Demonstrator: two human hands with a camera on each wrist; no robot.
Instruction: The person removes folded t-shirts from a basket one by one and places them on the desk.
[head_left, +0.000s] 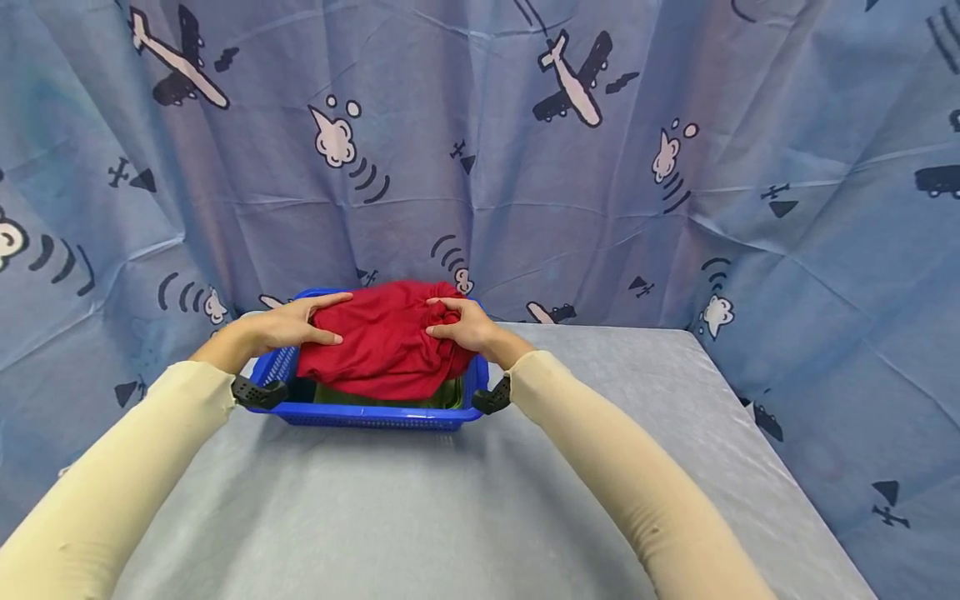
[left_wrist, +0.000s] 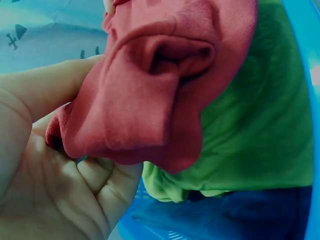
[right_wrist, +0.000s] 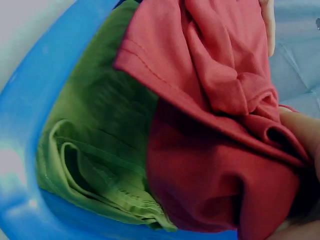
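A red garment with a stitched hem lies bunched and folded over the blue plastic basket. My left hand grips its left end, with the thumb and fingers on either side of the cloth in the left wrist view. At the other end, my right hand holds the gathered fabric; in the right wrist view only part of that hand shows at the edge. Beneath the red cloth, a folded green garment lies in the basket. Beside it is a dark blue cloth, partly hidden.
The basket stands on a table with a grey cover, near its back edge. Behind and to the right hangs a blue curtain printed with airplanes. The table surface extends to the right of the basket.
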